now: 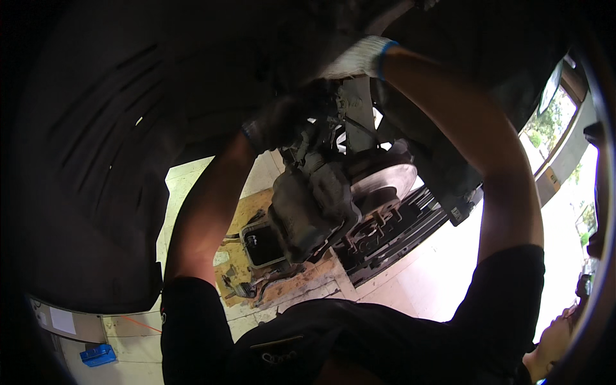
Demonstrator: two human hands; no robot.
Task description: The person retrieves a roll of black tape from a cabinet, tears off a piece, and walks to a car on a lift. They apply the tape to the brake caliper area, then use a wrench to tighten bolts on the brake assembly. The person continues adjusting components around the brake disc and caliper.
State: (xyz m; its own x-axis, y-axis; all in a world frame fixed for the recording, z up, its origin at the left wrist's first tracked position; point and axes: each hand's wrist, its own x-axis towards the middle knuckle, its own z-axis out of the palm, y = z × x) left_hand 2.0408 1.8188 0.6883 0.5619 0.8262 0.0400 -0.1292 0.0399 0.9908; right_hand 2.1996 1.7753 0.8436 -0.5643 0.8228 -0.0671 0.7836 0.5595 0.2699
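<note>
Left hand (pixel 273 128) shadowed, gloved right hand (pixel 355 59) raised above brake (pixel 301 208); grips cannot be told | left bounded by dark panel (pixel 102 192) edge | gap seen between left forearm (pixel 208 212) and brake

Left hand (pixel 276 122): lost in shadow; fingers and grip not discernible. Right hand (pixel 354 59): gloved, blurred, fingertips hidden in darkness; contact unclear. Disc (pixel 390 179), below right hand: left part hidden behind caliper (pixel 330 189). Second person (pixel 556 339), far below and right of right hand: cut off by view's rim.
</note>
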